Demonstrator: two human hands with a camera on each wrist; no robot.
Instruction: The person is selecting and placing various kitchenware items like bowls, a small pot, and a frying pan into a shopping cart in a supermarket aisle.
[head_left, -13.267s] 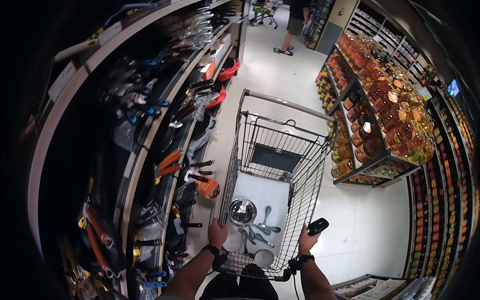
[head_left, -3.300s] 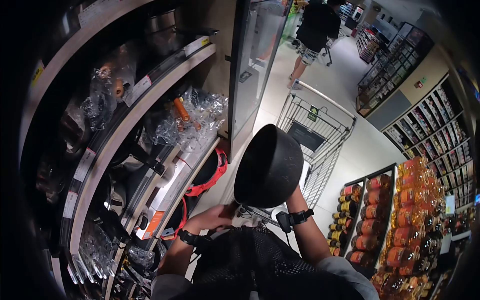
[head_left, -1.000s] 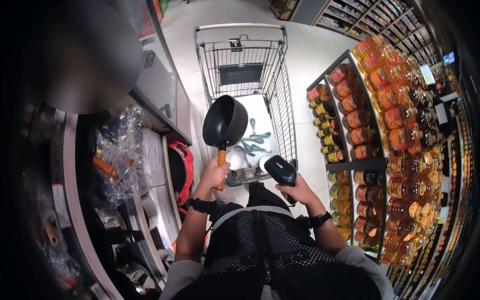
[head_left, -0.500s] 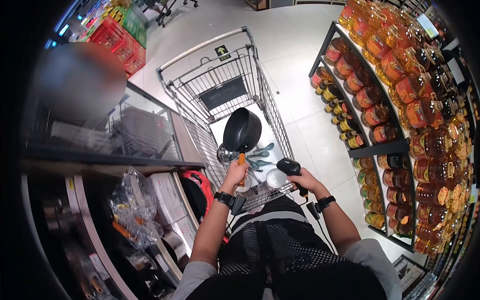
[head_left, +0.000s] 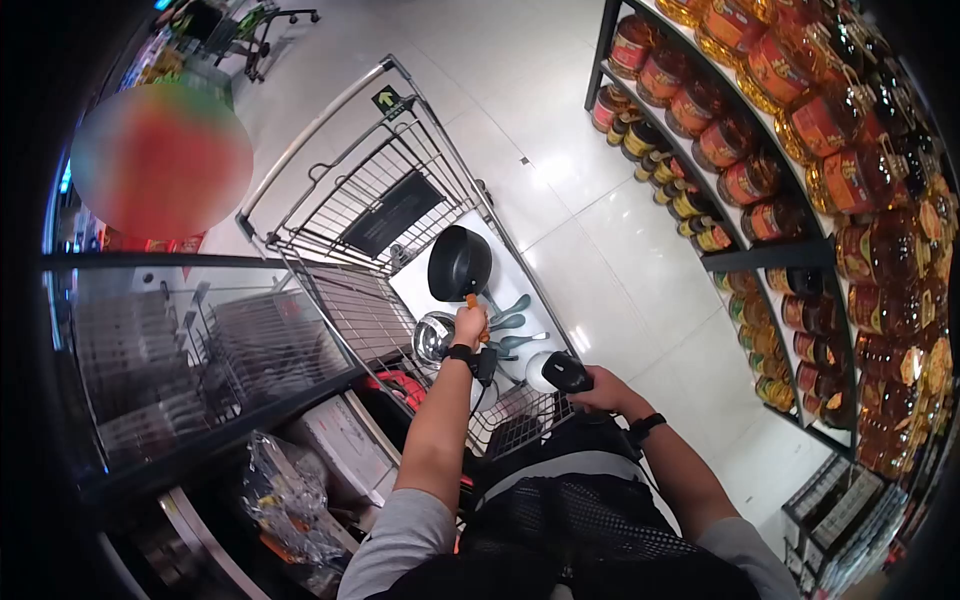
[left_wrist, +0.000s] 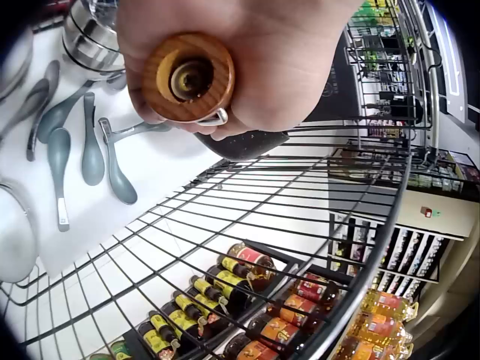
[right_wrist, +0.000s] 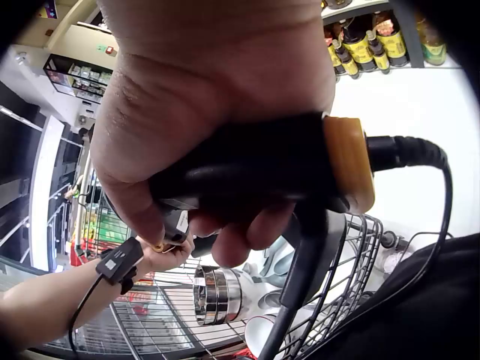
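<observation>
- The black pan (head_left: 459,263) is gripped by its wooden handle (left_wrist: 187,75) in the left hand (head_left: 468,326), above the cart (head_left: 313,138).
- A black scanner (head_left: 567,372) is clasped in the right hand (head_left: 603,388).

A wire shopping cart (head_left: 313,137) is standing on a pale, glossy tiled floor (head_left: 620,250). A white sheet (left_wrist: 161,161) is lining the cart's bottom. A shiny steel pot (head_left: 433,337) is sitting on that sheet by the cart's left wall. Several grey-green spoons (left_wrist: 90,150) are lying flat just beside it, their handles running roughly parallel. A white bowl (left_wrist: 15,232) is resting near the spoons, towards the person's end of the cart
</observation>
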